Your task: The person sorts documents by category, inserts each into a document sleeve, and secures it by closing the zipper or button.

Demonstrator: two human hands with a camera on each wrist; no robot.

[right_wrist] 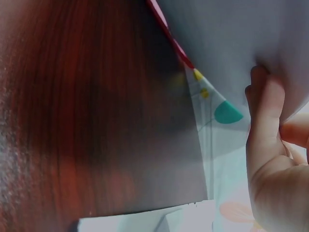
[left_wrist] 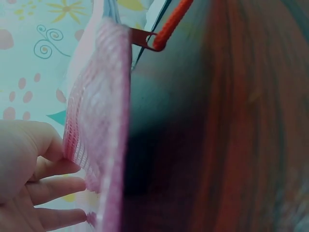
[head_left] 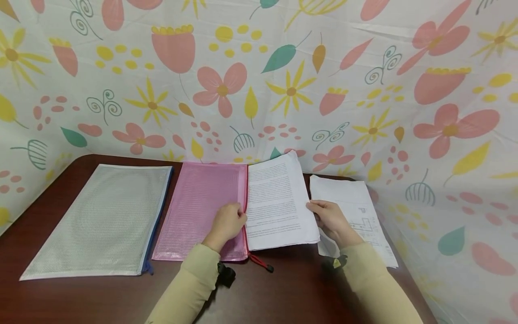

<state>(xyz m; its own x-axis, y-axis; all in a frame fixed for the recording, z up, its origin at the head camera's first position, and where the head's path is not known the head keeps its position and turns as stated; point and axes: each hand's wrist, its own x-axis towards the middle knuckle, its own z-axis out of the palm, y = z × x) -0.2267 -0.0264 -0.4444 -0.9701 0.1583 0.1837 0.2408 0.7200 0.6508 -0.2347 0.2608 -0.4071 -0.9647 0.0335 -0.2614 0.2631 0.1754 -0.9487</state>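
My left hand (head_left: pixel 227 222) pinches the pink mesh zipper pouch (head_left: pixel 202 193) near its red zipper edge. In the left wrist view, thumb and forefinger grip the mesh while the other fingers (left_wrist: pixel 58 191) spread beside it. At the right edge of a stack of printed sheets (head_left: pixel 277 204), my right hand (head_left: pixel 332 220) grips it between thumb and fingers. The stack's left edge meets the pouch's red zipper side; how far it reaches inside is hidden. Seen from the right wrist, the stack's underside (right_wrist: pixel 217 43) is raised off the table.
A clear mesh pouch (head_left: pixel 105 216) with a blue zipper edge lies at the left. More sheets (head_left: pixel 364 202) with line drawings lie at the right, partly behind my right hand. The dark wooden table (head_left: pixel 279 292) backs onto a flower-patterned curtain (head_left: pixel 259 81). A red zipper cord (head_left: pixel 259 261) hangs from the pink pouch.
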